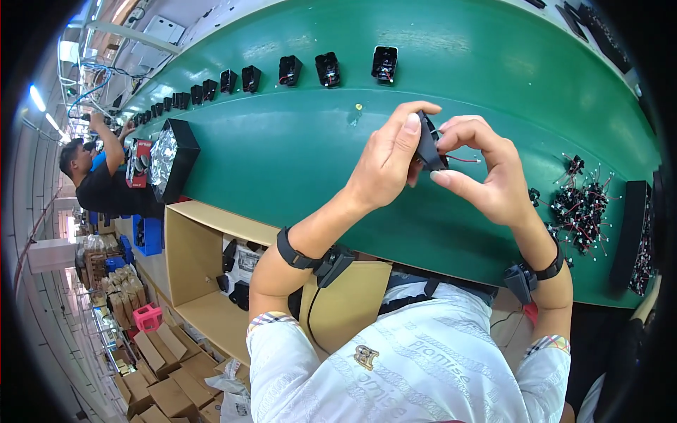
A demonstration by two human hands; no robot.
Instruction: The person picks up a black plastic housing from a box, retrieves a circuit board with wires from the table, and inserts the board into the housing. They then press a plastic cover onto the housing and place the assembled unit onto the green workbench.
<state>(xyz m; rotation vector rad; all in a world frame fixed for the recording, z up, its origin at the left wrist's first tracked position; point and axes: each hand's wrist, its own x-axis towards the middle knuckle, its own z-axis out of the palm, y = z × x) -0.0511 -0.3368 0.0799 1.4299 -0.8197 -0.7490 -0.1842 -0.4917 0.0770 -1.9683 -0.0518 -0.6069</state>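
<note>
My left hand (386,156) is closed around a black plastic housing (427,146), held tilted above the green bench. My right hand (488,168) grips the same housing from the other side, fingers at its open face and thumb at its lower end. A thin red wire (462,160) with a small pale tip sticks out between the right thumb and fingers. What sits inside the housing is mostly hidden by my fingers. To the right lies a heap of small black parts (582,206) with red and black wires.
A row of black housings (328,70) runs along the far side of the green bench (282,141). Black bins stand left (185,156) and far right (627,233). An open cardboard box (194,264) sits against the near edge. Another person (106,173) works at the far left.
</note>
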